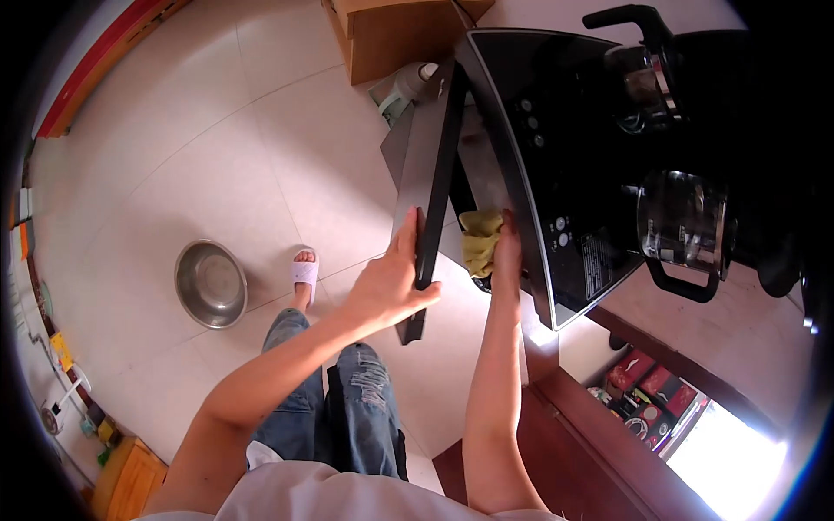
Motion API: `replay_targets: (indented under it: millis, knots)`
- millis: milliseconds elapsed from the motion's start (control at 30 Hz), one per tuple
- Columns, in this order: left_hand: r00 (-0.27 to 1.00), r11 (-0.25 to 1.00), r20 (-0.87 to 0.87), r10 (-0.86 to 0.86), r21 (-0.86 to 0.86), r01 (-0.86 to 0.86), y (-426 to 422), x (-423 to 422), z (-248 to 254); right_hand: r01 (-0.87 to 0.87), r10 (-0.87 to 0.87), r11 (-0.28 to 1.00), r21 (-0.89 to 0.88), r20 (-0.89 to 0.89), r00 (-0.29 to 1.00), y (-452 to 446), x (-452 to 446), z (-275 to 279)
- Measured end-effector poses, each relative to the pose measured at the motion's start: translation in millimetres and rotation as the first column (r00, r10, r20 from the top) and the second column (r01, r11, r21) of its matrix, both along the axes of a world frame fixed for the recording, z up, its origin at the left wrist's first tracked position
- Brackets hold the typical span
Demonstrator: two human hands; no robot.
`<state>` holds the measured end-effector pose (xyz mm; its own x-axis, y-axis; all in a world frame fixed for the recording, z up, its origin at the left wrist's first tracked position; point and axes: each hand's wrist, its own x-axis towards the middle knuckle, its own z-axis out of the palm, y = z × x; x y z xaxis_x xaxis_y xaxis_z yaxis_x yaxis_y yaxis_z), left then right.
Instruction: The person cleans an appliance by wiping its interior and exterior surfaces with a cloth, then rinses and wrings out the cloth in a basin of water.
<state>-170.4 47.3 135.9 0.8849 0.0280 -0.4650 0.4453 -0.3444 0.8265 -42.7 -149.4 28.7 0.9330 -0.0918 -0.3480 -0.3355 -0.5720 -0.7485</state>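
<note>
My left hand [391, 282] grips the near end of a dark-edged door [426, 165], fingers on its outer face and thumb over the edge. The door stands swung out from a black-topped tea appliance [556, 139]. In the gap between door and cabinet, my right hand [506, 252] holds a crumpled yellow-green cloth [480, 241] against the inner side. Part of that hand is hidden under the rim of the top. Two glass kettles rest on the black top: one kettle [682, 221] nearer me, another kettle [641, 87] farther off.
A metal basin [211, 284] sits on the tiled floor [252, 165] to the left, near my slippered foot [304, 269]. Beyond the door are a pale jug-like container [407, 87] and a wooden cabinet [408, 35]. An open drawer [643, 399] with red boxes lies lower right.
</note>
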Motion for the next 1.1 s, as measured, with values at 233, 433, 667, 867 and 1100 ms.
replay_targets:
  millis: [233,433,667,867,1100]
  knots:
    - [0.990,0.990,0.040,0.133,-0.039,-0.132,-31,5,-7,-0.368,0.464,0.850,-0.376,0.207,0.861,2,-100,128]
    - [0.939,0.860,0.076,0.334,-0.432,-0.271,-92,34,-11,0.111,0.119,0.947,-0.301,0.652,0.749,-53,-124,218]
    - [0.854,0.382,-0.226,0.468,-0.820,-0.426,-140,35,-16,0.034,0.348,0.929,-0.368,0.902,0.256,-4,-23,254]
    - [0.888,0.549,0.003,0.461,-0.786,-0.282,-141,25,-47,-0.017,0.520,0.758,-0.651,0.590,0.618,109,35,171]
    - [0.966,0.881,0.139,0.216,-0.454,-0.132,-128,26,-64,-0.006,0.471,0.770,-0.638,0.562,0.680,32,-39,174]
